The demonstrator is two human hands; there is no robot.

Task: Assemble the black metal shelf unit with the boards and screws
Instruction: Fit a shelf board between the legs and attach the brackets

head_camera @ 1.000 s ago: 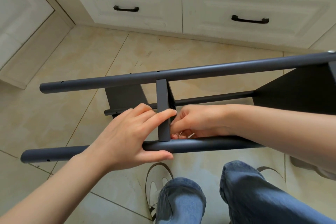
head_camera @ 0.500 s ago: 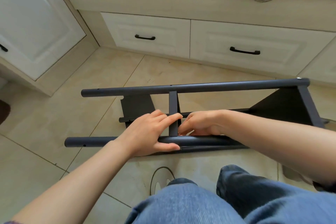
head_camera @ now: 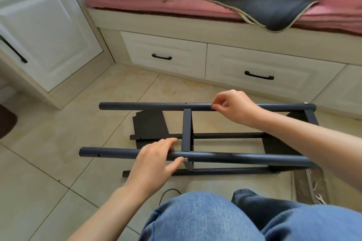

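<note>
The black shelf frame (head_camera: pixel 187 130) lies on its side on the floor (head_camera: pixel 58 143). The left hand (head_camera: pixel 154 164) wraps the near pole (head_camera: pixel 235 157) to keep it steady, thumb by a screw (head_camera: pixel 185 159). The right hand (head_camera: pixel 233 106) pinches something tiny at the far pole (head_camera: pixel 156 106)

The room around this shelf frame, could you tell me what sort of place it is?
Probably a home bedroom: a built-in bench with a pink cushion, white drawers beneath, and a tiled floor.

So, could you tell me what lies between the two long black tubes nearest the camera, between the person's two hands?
In the head view, a short black crossbar spans the gap from the far tube to the near tube, between the left hand and right hand.
</note>
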